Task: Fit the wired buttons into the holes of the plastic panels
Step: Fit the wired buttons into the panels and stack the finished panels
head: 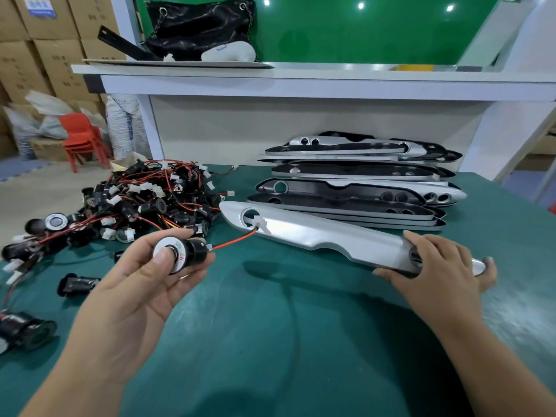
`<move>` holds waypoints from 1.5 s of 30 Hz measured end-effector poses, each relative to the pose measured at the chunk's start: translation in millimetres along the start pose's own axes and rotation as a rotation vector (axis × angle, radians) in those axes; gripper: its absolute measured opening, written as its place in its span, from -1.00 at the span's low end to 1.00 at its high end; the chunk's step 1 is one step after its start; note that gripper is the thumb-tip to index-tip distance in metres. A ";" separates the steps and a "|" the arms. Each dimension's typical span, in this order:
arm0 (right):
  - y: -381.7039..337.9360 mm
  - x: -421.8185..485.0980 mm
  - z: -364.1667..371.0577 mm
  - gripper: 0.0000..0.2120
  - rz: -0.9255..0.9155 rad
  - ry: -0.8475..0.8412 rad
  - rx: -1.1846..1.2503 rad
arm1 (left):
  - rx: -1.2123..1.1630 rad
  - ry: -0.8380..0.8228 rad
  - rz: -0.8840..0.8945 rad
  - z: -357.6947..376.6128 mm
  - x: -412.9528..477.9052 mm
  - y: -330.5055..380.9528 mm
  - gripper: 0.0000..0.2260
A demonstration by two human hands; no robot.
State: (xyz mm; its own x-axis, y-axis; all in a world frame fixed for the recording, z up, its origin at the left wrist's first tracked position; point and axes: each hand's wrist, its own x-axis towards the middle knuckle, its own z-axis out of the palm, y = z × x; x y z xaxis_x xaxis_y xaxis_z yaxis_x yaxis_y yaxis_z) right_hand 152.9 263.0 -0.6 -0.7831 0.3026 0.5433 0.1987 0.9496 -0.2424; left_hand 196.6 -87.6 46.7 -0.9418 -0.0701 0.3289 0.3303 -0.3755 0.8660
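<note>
2 hands in view, well apart. The left hand (144, 281) grips 1 wired button (183, 254): fingers curled round its black body, thumb pressing on the white face marked ON/OFF. The right hand (436, 266) is clamped on the right end of 1 silver panel (316, 236), fingers over the top, thumb on the near side.

The button is just left of the panel and not seated. Its red wire (234, 242) runs into the round hole (251, 218) at the panel's left end, where 1 white connector (261, 222) sits at the hole's rim. I cannot tell if the panel's left tip touches the table (285, 341); a shadow lies on the table under it.

Directly behind the panel is 1 stack of panels (361, 182), several pcs, overlapping, so the exact nr. cannot be counted. Left of the panel is 1 pile of wired buttons (144, 200), too tangled to count. It reaches up to the table's left edge. 2 loose black buttons (76, 284) lie nearer, well left of the panel.

In front of the panel a wide stretch of green table surface lies between the forearms. Above and behind the panel a white shelf (301, 79) overhangs the stack, w/ 1 black bag (201, 25) on it. The table's right edge passes near the panel's right end.
</note>
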 end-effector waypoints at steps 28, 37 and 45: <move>9.7 0.2 -10.4 -0.15 -0.007 -0.188 0.136 | 0.029 0.311 -0.172 41.2 86.0 -88.3 -0.53; -20.4 -15.0 -21.8 -0.18 -0.266 -0.258 0.120 | 0.009 0.095 -0.069 58.8 74.1 -97.6 -0.64; -114.7 -3.4 -20.4 -0.62 -0.570 -0.163 0.380 | -0.085 0.001 -0.139 70.5 57.1 -92.4 -0.72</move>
State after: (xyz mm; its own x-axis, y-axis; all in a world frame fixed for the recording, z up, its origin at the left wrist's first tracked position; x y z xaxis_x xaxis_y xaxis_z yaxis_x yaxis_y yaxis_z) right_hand 144.8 154.8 41.7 -0.7881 -0.2777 0.5493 -0.4649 0.8534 -0.2357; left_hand 116.7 8.3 12.1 -0.9781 -0.0133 0.2078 0.1907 -0.4585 0.8680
